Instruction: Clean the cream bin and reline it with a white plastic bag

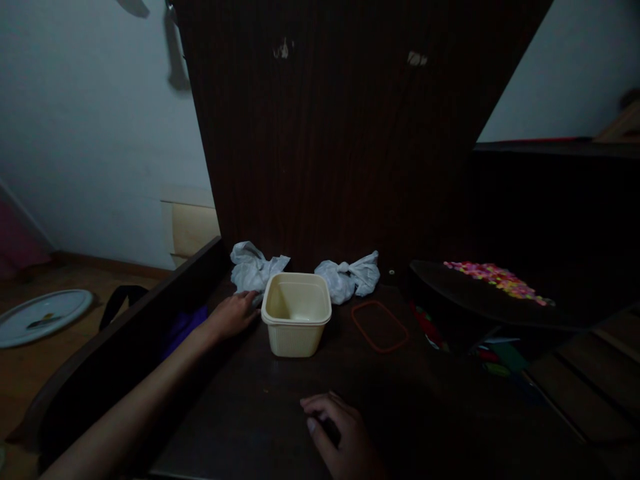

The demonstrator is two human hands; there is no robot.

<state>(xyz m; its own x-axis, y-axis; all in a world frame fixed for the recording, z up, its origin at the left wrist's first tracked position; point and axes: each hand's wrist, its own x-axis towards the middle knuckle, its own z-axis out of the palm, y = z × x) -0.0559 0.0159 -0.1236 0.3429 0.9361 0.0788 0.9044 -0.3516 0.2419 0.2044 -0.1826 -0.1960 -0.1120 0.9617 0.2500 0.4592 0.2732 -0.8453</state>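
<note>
A cream plastic tub (296,315) stands open on the dark wooden surface (250,413), empty as far as I can see. My left hand (233,315) reaches out beside the tub's left wall, fingers curled over a crumpled white plastic bag (254,267); whether it grips the bag is hard to tell. My right hand (340,433) rests near the front edge on the dark wood, fingers curled under. A thin orange ring-shaped seal (380,325) lies flat just right of the tub.
A second crumpled white bag (349,277) sits behind the tub against a tall dark wooden panel (340,133). A dark tray with colourful small pieces (495,277) is at right. A white plate (43,316) lies on the floor at left.
</note>
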